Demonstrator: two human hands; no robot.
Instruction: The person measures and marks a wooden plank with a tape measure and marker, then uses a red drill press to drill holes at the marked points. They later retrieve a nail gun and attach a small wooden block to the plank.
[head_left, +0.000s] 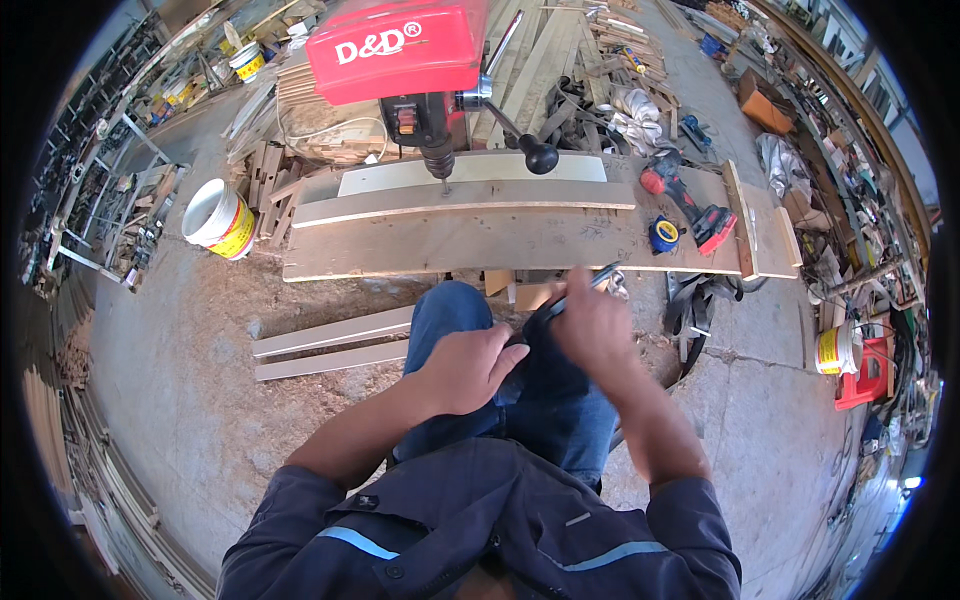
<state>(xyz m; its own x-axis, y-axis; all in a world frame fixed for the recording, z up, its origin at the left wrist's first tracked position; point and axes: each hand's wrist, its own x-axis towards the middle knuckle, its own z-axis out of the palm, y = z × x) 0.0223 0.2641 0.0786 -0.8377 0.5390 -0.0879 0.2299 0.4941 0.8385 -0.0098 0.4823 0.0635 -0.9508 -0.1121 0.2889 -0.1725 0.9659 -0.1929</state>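
My left hand (465, 370) is closed above my left thigh, its thumb on top. Whatever sits inside its fingers is dark and mostly hidden. My right hand (592, 320), slightly blurred, is closed in front of my right knee. A slim, dark grey-blue object (604, 274) sticks out past its fingers; its kind is unclear. In front of both hands lies a wide wooden board (400, 255) as a worktop. On it a long narrow wood strip (470, 197) rests under the drill bit of a red drill press (440, 120).
Beside the strip are a red cordless drill (685, 200) and a blue-yellow tape measure (663, 235). The press's black-knobbed lever (538, 154) juts out rightward. Two wood strips (335, 360) lie on the floor, a white bucket (215, 218) stands left, and a red stool (868, 378) right.
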